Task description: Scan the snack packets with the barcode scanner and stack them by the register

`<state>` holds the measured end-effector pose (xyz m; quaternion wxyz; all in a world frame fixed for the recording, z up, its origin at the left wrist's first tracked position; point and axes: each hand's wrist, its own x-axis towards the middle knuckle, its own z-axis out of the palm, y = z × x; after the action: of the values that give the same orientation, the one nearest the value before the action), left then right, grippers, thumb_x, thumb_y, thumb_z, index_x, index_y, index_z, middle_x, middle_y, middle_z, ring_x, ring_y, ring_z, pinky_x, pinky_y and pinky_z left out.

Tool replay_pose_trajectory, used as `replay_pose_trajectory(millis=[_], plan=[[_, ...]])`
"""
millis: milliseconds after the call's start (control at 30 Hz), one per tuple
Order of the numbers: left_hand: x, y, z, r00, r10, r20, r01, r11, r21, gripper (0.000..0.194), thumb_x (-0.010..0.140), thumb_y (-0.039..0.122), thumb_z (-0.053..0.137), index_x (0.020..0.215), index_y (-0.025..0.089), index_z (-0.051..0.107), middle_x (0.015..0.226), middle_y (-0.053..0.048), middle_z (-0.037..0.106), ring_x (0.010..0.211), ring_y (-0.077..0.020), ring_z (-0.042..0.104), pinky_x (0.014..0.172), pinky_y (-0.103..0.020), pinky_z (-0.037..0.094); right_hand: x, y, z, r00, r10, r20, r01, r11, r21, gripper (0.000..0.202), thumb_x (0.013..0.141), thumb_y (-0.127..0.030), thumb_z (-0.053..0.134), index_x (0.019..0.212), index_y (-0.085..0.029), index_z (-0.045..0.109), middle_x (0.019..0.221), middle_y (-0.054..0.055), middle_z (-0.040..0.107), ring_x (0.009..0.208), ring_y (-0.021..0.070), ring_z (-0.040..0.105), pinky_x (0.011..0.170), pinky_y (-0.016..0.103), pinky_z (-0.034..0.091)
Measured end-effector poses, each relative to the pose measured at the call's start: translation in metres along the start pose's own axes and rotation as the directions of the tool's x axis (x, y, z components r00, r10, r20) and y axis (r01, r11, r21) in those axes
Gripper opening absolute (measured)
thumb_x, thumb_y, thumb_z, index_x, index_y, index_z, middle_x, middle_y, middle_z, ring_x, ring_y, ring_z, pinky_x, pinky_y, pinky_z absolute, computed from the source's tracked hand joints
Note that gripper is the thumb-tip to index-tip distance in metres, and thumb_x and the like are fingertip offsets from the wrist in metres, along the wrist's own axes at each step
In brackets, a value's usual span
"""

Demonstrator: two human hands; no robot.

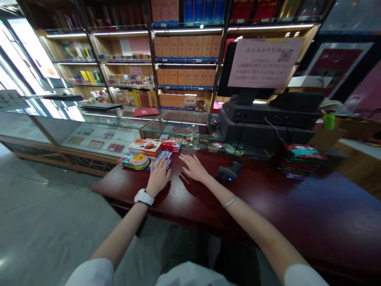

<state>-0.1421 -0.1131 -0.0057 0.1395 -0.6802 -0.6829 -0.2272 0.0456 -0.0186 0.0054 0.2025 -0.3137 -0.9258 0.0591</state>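
Observation:
My left hand [159, 175] rests palm down with fingers stretched over a blue snack packet [164, 155], covering part of it. Just to the right, my right hand [194, 167] reaches over the dark red tabletop, fingers spread and nothing in it. Behind the blue packet lie an orange and white snack box [145, 147] and a small stack of red packets [172, 145]. Left of my left hand sits a round-edged green and yellow packet [137, 161]. A black barcode scanner [228, 172] with a blue light lies right of my right hand.
A black checkout terminal [253, 119] with a pink paper sign [262, 62] stands at the back right. Stacked red and green packets [302, 159] lie at the right. Beyond the table are a glass display counter [113, 121] and shelves of orange boxes [187, 79].

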Motion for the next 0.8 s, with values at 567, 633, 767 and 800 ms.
replay_pose_trajectory(millis=[567, 633, 767, 800], plan=[[-0.022, 0.012, 0.015, 0.975, -0.180, 0.129, 0.171, 0.982, 0.078, 0.049, 0.094, 0.034, 0.044, 0.140, 0.020, 0.046, 0.151, -0.010, 0.044, 0.140, -0.0303, 0.039, 0.117, -0.057, 0.026, 0.055, 0.001, 0.081, 0.988, 0.052, 0.147, -0.065, 0.994, 0.082, 0.053, 0.094, -0.029, 0.045, 0.147, -0.032, 0.037, 0.156, 0.010, 0.036, 0.142, 0.0282, 0.037, 0.111, 0.063, 0.027], [-0.023, 0.013, 0.017, 0.975, -0.184, 0.124, 0.175, 0.981, 0.081, 0.048, 0.094, 0.035, 0.043, 0.140, 0.020, 0.047, 0.151, -0.010, 0.045, 0.140, -0.0300, 0.039, 0.117, -0.057, 0.026, 0.056, 0.003, 0.084, 0.987, 0.050, 0.151, -0.061, 0.995, 0.072, 0.053, 0.095, -0.030, 0.044, 0.147, -0.031, 0.037, 0.156, 0.010, 0.037, 0.142, 0.0289, 0.036, 0.112, 0.063, 0.025], [-0.025, 0.014, 0.016, 0.973, -0.196, 0.118, 0.188, 0.979, 0.072, 0.047, 0.094, 0.034, 0.044, 0.138, 0.019, 0.049, 0.148, -0.010, 0.048, 0.140, -0.0302, 0.039, 0.118, -0.057, 0.024, 0.055, 0.003, 0.085, 0.988, 0.060, 0.140, -0.073, 0.993, 0.088, 0.050, 0.095, -0.032, 0.045, 0.144, -0.029, 0.042, 0.154, 0.010, 0.039, 0.142, 0.0285, 0.036, 0.114, 0.062, 0.023], [-0.025, 0.014, 0.015, 0.973, -0.197, 0.117, 0.189, 0.979, 0.069, 0.046, 0.094, 0.034, 0.045, 0.137, 0.019, 0.050, 0.147, -0.010, 0.049, 0.140, -0.0304, 0.039, 0.118, -0.057, 0.024, 0.055, 0.003, 0.085, 0.989, 0.064, 0.132, -0.077, 0.992, 0.098, 0.048, 0.095, -0.032, 0.046, 0.143, -0.029, 0.044, 0.154, 0.009, 0.040, 0.142, 0.0280, 0.037, 0.114, 0.061, 0.024]])
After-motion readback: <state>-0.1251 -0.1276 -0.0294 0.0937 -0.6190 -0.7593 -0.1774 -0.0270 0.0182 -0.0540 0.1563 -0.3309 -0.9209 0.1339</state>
